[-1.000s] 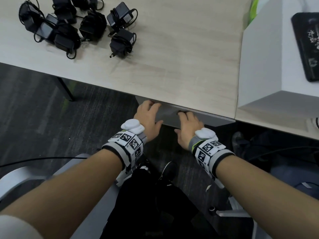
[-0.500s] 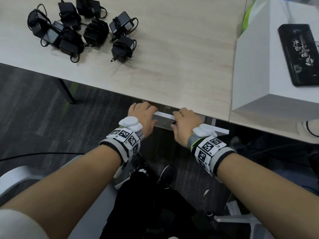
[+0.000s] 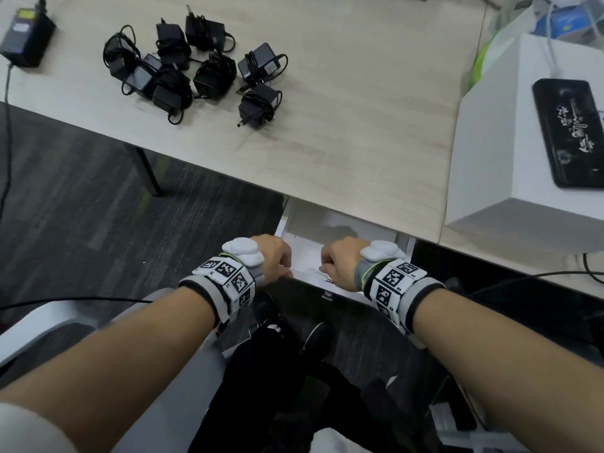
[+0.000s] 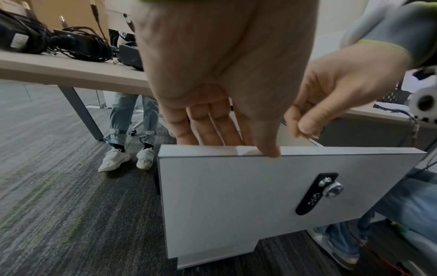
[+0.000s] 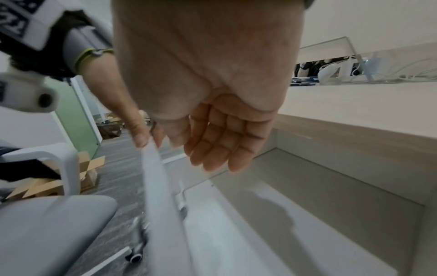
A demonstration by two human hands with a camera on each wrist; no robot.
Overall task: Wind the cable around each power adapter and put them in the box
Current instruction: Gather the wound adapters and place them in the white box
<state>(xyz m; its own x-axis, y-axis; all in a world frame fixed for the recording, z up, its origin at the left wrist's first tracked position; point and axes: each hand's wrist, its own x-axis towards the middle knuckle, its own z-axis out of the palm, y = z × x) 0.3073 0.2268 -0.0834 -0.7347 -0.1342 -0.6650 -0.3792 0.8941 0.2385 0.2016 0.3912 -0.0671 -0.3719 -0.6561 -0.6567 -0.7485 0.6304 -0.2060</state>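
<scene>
Several black power adapters with wound cables lie in a cluster on the wooden table, far left of my hands; they also show on the table edge as adapters. Below the table's front edge a white drawer stands pulled out, its inside bare. My left hand grips the top edge of the drawer front, fingers curled behind it and thumb on its face. My right hand pinches the same edge further right, fingers inside the drawer.
A white box with a flat black device on top stands at the table's right. A black power brick sits far left. A lock is on the drawer front. Another person's legs stand beyond the table; my chair is at left.
The drawer has slid out from under the table toward me, with both hands drawing back on its front edge. Its white inside is now exposed.
</scene>
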